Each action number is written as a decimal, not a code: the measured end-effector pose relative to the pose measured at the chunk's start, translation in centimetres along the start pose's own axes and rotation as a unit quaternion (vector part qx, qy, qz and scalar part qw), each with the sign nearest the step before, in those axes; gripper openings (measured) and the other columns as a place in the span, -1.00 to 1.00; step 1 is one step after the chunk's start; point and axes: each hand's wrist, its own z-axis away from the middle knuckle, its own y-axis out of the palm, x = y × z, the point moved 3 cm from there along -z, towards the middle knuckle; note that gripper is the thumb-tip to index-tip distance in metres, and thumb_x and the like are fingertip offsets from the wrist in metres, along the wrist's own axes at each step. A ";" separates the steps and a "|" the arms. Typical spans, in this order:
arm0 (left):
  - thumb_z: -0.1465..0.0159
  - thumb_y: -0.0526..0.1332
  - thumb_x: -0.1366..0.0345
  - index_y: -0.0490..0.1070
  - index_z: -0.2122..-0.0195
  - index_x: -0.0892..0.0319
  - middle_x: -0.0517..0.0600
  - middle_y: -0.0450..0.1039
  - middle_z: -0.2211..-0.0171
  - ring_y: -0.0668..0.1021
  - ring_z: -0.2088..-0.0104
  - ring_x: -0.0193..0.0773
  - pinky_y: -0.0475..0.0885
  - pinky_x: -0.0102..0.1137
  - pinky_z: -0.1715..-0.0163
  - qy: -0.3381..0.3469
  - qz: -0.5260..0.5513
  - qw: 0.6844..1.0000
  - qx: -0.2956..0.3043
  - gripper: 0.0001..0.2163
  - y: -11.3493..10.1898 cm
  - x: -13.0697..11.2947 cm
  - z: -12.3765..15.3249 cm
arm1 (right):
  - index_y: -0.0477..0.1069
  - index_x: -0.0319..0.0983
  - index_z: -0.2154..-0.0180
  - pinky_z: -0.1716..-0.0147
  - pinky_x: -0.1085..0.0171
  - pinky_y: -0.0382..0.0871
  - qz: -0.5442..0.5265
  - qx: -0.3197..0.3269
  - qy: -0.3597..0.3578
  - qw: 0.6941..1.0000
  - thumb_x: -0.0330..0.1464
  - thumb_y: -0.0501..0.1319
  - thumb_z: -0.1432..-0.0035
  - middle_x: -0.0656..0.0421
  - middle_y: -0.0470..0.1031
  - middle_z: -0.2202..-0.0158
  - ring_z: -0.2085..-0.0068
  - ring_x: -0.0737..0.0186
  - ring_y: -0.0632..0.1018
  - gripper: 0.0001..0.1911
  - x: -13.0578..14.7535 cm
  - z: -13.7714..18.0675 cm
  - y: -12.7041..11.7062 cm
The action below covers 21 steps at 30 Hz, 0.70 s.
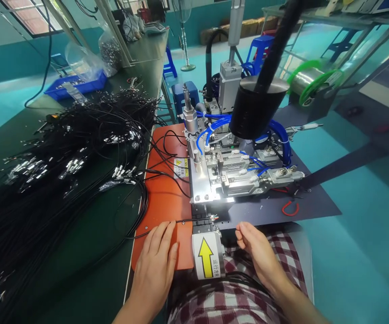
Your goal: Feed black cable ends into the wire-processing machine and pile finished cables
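Note:
My left hand (pixel 157 254) lies on the orange plate (pixel 167 198), fingers stretched out flat and the thumb apart. Its fingertips rest at a black cable (pixel 186 220), whose stripped end with small coloured wires (pixel 214 218) sits on the machine's dark feed track (pixel 201 223). To the right of the track, my right hand (pixel 257 249) hovers above my lap with its fingers curled in and nothing visible in them. Between the hands is a white label with a yellow arrow (pixel 205 257). The metal wire-processing machine (pixel 201 184) with blue air hoses (pixel 278 135) stands just beyond.
On the green table at left lies a large heap of black cables (pixel 89 130) with shiny metal ends. Behind it sits a blue tray (pixel 76 85). A black cylinder (pixel 258 108) hangs over the machine; a green wire spool (pixel 311 81) and red loop (pixel 290 208) are at right.

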 end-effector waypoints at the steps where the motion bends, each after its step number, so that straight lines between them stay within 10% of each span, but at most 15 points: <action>1: -0.36 -0.04 0.26 0.09 -0.25 0.08 0.06 0.24 -0.17 0.27 -0.18 -0.05 0.37 -0.12 -0.06 -0.004 0.001 1.000 0.001 -0.58 0.1 0.1 0.1 | 0.41 -0.20 0.40 0.53 0.29 0.10 0.003 0.001 0.001 1.000 -0.04 0.25 -0.06 0.23 0.30 0.50 0.54 0.30 0.23 -0.65 -0.2 0.0 -0.1; 21: -0.35 -0.06 0.26 0.24 -0.16 0.07 0.07 0.32 -0.13 0.36 -0.13 -0.14 0.34 -0.15 -0.09 0.030 0.035 0.997 -0.056 -0.63 -0.9 0.5 -5.7 | 0.41 -0.13 0.50 0.61 0.21 0.22 0.057 -0.026 -0.006 0.998 0.05 0.28 0.13 0.21 0.31 0.59 0.61 0.21 0.28 -0.61 -3.0 -0.5 -3.4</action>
